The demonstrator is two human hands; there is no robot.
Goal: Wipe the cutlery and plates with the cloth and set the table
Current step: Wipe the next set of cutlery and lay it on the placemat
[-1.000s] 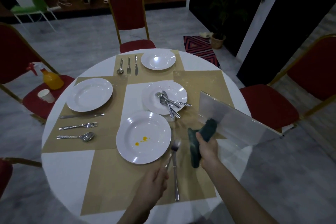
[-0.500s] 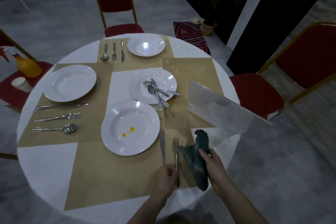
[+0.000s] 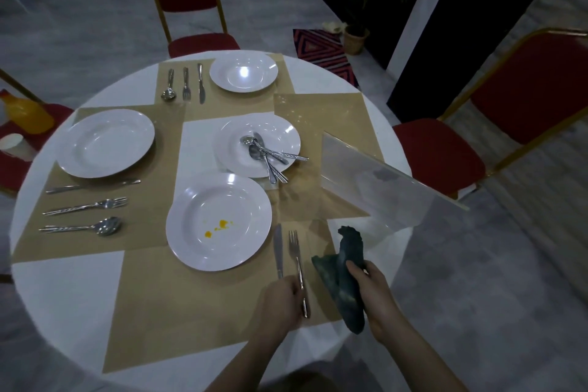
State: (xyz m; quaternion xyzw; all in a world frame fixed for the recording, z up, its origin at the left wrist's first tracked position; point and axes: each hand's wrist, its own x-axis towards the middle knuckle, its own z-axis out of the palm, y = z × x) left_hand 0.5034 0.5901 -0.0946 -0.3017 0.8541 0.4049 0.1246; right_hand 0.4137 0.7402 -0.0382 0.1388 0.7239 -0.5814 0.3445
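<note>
the round worktop (image 3: 63,289) filled most of the view, its rim curving close under both arms at 6 o'clock, so anything nudged that way could have gone over the edge. the clear panel (image 3: 378,181) stood tilted at 3 o'clock of the nearest setting and overhung the rim; a raised elbow or the cloth could have knocked it to the floor. open room lay on the bare mat (image 3: 178,305) at 7 o'clock and on the white patch beyond it.

the nearest plate (image 3: 241,200), at 11 o'clock of the hands, had yellow spots and probably needed wiping yet; its rim sat just beside the knife (image 3: 278,248), so lifting it could have shifted that knife. the middle plate (image 3: 232,153) at 12 o'clock carried a loose heap of cutlery (image 3: 270,156) with handles past its rim, likely to spill if dragged.

the right hand (image 3: 378,296) had its grip closed round the dark cloth (image 3: 345,277), which hung over the mat's edge. the left hand (image 3: 283,299) lay against the handle of the fork (image 3: 297,264); whether it pinched it i could not tell.
</note>
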